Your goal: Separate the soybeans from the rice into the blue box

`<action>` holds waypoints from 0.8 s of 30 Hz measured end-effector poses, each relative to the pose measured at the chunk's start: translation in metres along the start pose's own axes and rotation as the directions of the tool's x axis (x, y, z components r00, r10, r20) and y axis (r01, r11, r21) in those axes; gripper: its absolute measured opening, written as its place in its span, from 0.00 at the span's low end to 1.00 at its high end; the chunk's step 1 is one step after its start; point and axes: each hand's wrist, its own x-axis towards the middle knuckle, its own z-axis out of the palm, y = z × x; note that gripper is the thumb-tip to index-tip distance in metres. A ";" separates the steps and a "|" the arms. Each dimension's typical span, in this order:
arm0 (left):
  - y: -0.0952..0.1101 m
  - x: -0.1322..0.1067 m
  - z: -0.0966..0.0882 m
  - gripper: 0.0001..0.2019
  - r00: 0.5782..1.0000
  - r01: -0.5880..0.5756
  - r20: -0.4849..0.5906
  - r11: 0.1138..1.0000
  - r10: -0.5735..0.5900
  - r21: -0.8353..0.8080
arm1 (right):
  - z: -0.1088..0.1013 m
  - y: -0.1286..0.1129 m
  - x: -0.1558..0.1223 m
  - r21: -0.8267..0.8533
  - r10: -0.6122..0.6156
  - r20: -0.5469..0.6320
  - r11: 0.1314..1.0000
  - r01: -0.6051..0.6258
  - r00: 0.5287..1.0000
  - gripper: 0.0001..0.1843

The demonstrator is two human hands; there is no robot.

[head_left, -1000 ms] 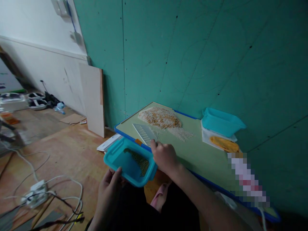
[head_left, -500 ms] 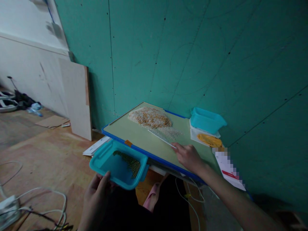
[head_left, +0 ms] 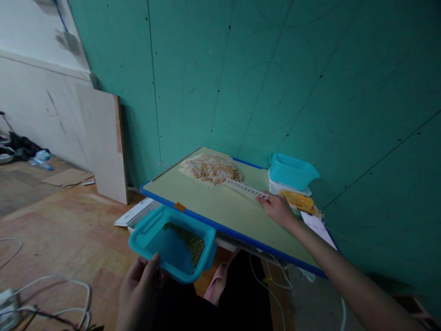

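My right hand (head_left: 276, 209) grips one end of a flat white slotted strip (head_left: 246, 189). The strip's far end meets the near right edge of a pile of white grains mixed with round tan beans (head_left: 212, 169). That pile lies on a pale board with a blue rim (head_left: 206, 202). Below the board's front edge, my left hand (head_left: 141, 280) pinches the near left rim of a turquoise plastic tub (head_left: 161, 243). Small green beans (head_left: 189, 241) are gathered along the right side inside the tub.
Another turquoise tub (head_left: 292, 172) stands at the board's back right, with a yellow cloth-like item (head_left: 299, 201) and a white paper (head_left: 317, 226) nearer. A green wall (head_left: 193, 82) rises behind. White cables (head_left: 69, 282) and a leaning panel (head_left: 103, 142) are at left.
The strip has swept the scattered grains leftward and away into the pile, and it has turned to show its slotted face. My right hand sits farther right. The left hand keeps holding the tub.
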 end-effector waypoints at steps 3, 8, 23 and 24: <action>-0.007 -0.001 0.002 0.18 0.994 0.078 0.074 0.996 -0.075 -0.040 | 0.004 0.007 0.002 0.026 0.062 0.005 0.998 -0.062 0.998 0.15; -0.024 -0.003 0.007 0.17 0.986 0.117 0.124 0.992 -0.110 -0.047 | 0.005 0.008 0.003 0.109 0.097 0.029 0.989 -0.099 0.995 0.16; -0.017 -0.003 0.004 0.18 0.986 0.082 0.148 0.995 -0.072 -0.061 | 0.012 -0.057 0.038 0.100 0.137 0.046 0.985 -0.141 0.989 0.15; -0.017 -0.003 0.004 0.18 0.987 0.078 0.144 0.995 -0.068 -0.069 | 0.014 -0.062 0.042 0.110 0.149 0.050 0.982 -0.154 0.988 0.15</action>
